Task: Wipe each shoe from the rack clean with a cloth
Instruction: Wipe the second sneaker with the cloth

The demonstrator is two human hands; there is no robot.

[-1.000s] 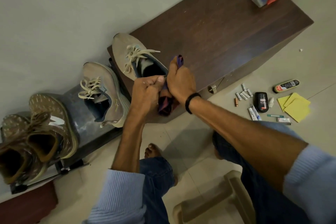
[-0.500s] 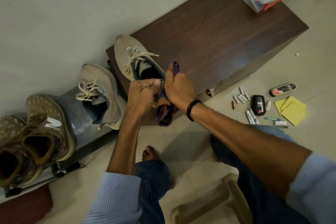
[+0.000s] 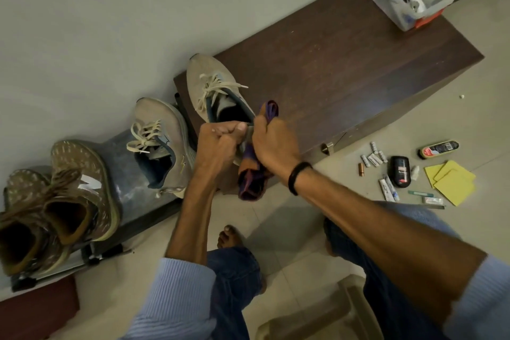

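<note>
A beige sneaker [image 3: 211,83] with cream laces lies on the left end of the dark wooden cabinet [image 3: 345,63]. My left hand [image 3: 220,143] grips its heel collar. My right hand [image 3: 273,143] holds a purple and orange cloth [image 3: 252,176] against the heel's right side; the cloth hangs below the hand and pokes out above it. The matching beige sneaker [image 3: 162,143] stands on the grey metal rack [image 3: 121,163] to the left. Two brown speckled sneakers [image 3: 80,188] sit further left on the rack.
A clear plastic box [image 3: 400,5] with a marker stands at the cabinet's far end. On the tiled floor to the right lie batteries [image 3: 372,156], a shoe polish tube [image 3: 438,148], a black bottle [image 3: 400,171] and yellow cloths [image 3: 452,181]. A plastic stool [image 3: 317,320] sits below me.
My right hand has slid slightly down along the heel with the cloth while the left hand keeps its grip. The view shifted a little.
</note>
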